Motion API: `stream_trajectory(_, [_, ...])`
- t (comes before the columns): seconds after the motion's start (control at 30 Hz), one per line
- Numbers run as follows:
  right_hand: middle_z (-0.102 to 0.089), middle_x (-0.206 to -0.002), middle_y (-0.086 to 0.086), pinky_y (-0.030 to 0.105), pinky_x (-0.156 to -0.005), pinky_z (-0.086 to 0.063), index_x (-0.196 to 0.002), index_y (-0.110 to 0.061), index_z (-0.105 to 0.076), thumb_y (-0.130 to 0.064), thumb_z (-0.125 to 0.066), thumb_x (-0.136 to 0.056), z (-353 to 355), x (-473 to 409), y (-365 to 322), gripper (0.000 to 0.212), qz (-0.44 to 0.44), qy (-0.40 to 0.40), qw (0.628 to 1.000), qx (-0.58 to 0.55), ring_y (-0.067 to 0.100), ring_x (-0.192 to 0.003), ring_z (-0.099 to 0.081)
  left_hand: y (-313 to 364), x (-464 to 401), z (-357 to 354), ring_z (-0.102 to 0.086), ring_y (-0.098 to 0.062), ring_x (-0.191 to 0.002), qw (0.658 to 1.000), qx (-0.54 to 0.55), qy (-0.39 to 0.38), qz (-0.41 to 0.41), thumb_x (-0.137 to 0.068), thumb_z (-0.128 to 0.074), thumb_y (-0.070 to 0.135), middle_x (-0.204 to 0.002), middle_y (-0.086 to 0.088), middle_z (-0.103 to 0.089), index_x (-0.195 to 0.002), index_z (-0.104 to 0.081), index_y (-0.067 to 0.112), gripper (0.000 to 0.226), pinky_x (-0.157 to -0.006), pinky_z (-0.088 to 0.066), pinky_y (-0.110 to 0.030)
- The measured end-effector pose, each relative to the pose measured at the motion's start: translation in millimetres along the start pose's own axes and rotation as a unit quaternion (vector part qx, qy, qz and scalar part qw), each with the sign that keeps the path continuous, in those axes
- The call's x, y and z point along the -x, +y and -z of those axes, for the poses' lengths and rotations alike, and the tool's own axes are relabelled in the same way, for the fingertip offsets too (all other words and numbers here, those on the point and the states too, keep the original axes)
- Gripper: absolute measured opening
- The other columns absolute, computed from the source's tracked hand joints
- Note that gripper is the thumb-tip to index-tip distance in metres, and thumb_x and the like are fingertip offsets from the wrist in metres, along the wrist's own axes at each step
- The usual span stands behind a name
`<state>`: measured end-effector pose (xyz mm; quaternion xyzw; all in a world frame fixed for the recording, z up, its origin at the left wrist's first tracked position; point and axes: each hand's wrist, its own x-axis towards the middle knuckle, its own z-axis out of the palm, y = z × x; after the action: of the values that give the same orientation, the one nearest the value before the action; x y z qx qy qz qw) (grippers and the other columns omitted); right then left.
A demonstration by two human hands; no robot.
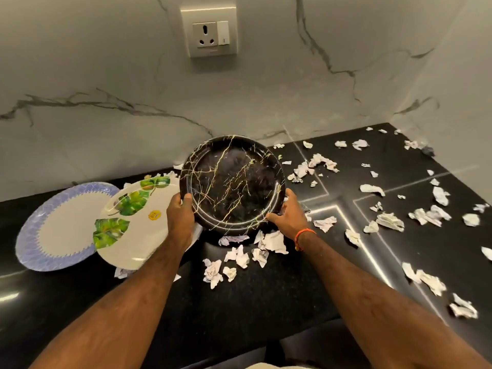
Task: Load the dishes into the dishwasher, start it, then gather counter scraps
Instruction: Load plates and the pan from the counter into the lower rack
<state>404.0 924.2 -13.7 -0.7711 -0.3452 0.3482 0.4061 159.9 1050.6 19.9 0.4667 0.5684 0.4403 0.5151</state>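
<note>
Over the scrap-strewn counter [266,294], both hands' grip tilts the black plate [231,182] by its rim

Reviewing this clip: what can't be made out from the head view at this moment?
- Dishwasher: nowhere in the head view.
- Fingers of both hands, left and right: hidden behind the black plate.
- Leaf-print plate: right edge covered by the left hand.
- Yellow sticker: print too small.
- Paper scraps: markings too small to read.

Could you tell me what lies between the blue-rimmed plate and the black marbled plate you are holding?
In the head view, the white leaf-print plate lies between them, overlapping the blue-rimmed plate; the left hand grips the black plate just past it.
</note>
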Motion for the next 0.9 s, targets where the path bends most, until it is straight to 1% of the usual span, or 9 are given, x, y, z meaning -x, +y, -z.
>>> stream_trajectory(0.13, [-0.053,-0.144,0.004,0.044,-0.109,-0.045,-0.151,-0.023,-0.032,-0.034,-0.073,-0.083,23,35,-6,0.081,0.005,0.14,0.99,-0.017,0.021,-0.125,-0.056,14,-1,-3,-0.065,-0.018,-0.087,0.995,0.025,-0.091,-0.028,-0.103,-0.051,0.025,-0.096,-0.006,-0.07,-0.097,-0.068,0.024,0.018,-0.089,-0.057,-0.045])
stream_trajectory(0.23, [-0.069,-0.111,-0.002,0.038,-0.094,-0.053,-0.126,-0.019,-0.059,-0.026,-0.07,-0.085,37,74,-14,0.043,-0.025,0.235,0.97,-0.056,0.017,-0.1,-0.066,20,2,-5,-0.067,-0.026,-0.096,0.979,0.032,-0.199,-0.014,-0.096,-0.059,0.038,-0.103,-0.009,-0.072,-0.095,-0.071,0.028,0.015,-0.097,-0.054,-0.057])
stream_trajectory(0.33, [-0.072,-0.098,0.003,0.026,-0.077,-0.051,-0.103,-0.017,-0.064,-0.013,-0.069,-0.084,41,118,-12,0.02,-0.052,0.292,0.951,-0.081,0.023,-0.094,-0.068,28,20,-13,-0.068,-0.021,-0.1,0.963,0.046,-0.264,0.008,-0.097,-0.065,0.037,-0.102,-0.004,-0.074,-0.096,-0.073,0.026,0.014,-0.1,-0.054,-0.051])
stream_trajectory(0.43, [-0.069,-0.095,0.002,0.023,-0.068,-0.046,-0.101,-0.018,-0.063,-0.015,-0.066,-0.085,38,173,-1,0.017,-0.083,0.363,0.924,-0.08,0.021,-0.089,-0.064,31,42,-27,-0.068,-0.019,-0.099,0.938,0.052,-0.34,0.03,-0.095,-0.068,0.035,-0.099,-0.001,-0.075,-0.091,-0.076,0.026,0.013,-0.104,-0.051,-0.052])
stream_trajectory(0.5, [-0.069,-0.094,0.001,0.025,-0.068,-0.048,-0.104,-0.019,-0.064,-0.016,-0.064,-0.085,38,208,12,0.02,-0.1,0.401,0.908,-0.067,0.021,-0.088,-0.064,29,57,-41,-0.068,-0.027,-0.108,0.915,0.044,-0.4,0.038,-0.093,-0.069,0.036,-0.108,-0.009,-0.075,-0.095,-0.078,0.024,0.015,-0.106,-0.049,-0.056])
stream_trajectory(0.57, [-0.07,-0.098,-0.002,0.033,-0.079,-0.053,-0.113,-0.024,-0.063,-0.018,-0.063,-0.084,40,246,27,0.03,-0.119,0.433,0.893,-0.044,0.02,-0.092,-0.065,30,81,-54,-0.066,-0.036,-0.115,0.889,0.029,-0.455,0.052,-0.092,-0.067,0.035,-0.113,-0.014,-0.074,-0.1,-0.078,0.021,0.019,-0.105,-0.049,-0.059])
stream_trajectory(0.67, [-0.067,-0.104,-0.009,0.038,-0.091,-0.054,-0.122,-0.027,-0.06,-0.02,-0.064,-0.082,42,303,48,0.041,-0.159,0.467,0.87,-0.009,0.016,-0.096,-0.064,31,125,-70,-0.071,-0.03,-0.103,0.852,0.005,-0.52,0.06,-0.099,-0.062,0.025,-0.105,-0.009,-0.076,-0.105,-0.075,0.018,0.017,-0.1,-0.052,-0.056])
stream_trajectory(0.8, [-0.058,-0.13,0.005,0.035,-0.105,-0.044,-0.135,-0.019,-0.054,-0.019,-0.065,-0.085,41,371,70,0.052,-0.213,0.52,0.826,0.052,0.022,-0.118,-0.057,27,185,-81,-0.07,-0.04,-0.106,0.779,-0.027,-0.622,0.072,-0.093,-0.064,0.028,-0.111,-0.02,-0.073,-0.112,-0.072,0.013,0.025,-0.095,-0.054,-0.06])
stream_trajectory(0.9, [-0.052,-0.137,0.007,0.035,-0.107,-0.039,-0.135,-0.015,-0.055,-0.022,-0.065,-0.088,35,419,84,0.049,-0.26,0.528,0.8,0.117,0.024,-0.126,-0.049,25,234,-84,-0.073,-0.031,-0.085,0.712,-0.043,-0.696,0.082,-0.093,-0.06,0.018,-0.095,-0.014,-0.074,-0.11,-0.069,0.009,0.022,-0.076,-0.063,-0.043])
